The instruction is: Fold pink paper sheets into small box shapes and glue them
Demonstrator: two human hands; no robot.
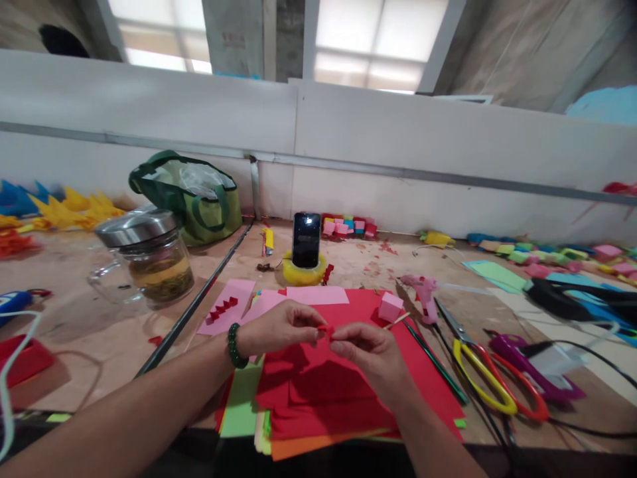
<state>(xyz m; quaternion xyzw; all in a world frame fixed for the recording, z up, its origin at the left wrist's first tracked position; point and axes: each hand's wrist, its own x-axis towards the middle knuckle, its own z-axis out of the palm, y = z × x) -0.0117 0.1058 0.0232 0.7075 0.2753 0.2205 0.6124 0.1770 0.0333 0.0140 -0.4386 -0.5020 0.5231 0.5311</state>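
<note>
Between the fingertips of both hands is a small piece of red paper (327, 330), mostly covered by the fingers. My left hand (286, 325), with a green bead bracelet at the wrist, pinches it from the left. My right hand (371, 355) pinches it from the right. Beneath the hands lies a stack of coloured paper with red sheets (328, 405) on top. A pink paper cube (391, 307) rests near its upper right corner. Several small folded red pieces (221, 310) sit in a row on a pink sheet (239, 292) to the left.
A phone (306, 240) stands upright in a yellow tape roll (303, 271). Right of the stack lie a pink glue gun (425, 295), large scissors (485, 375) and a purple tool (532, 365) with cords. Leftward stand a lidded glass mug (154, 259) and a green bag (213, 216).
</note>
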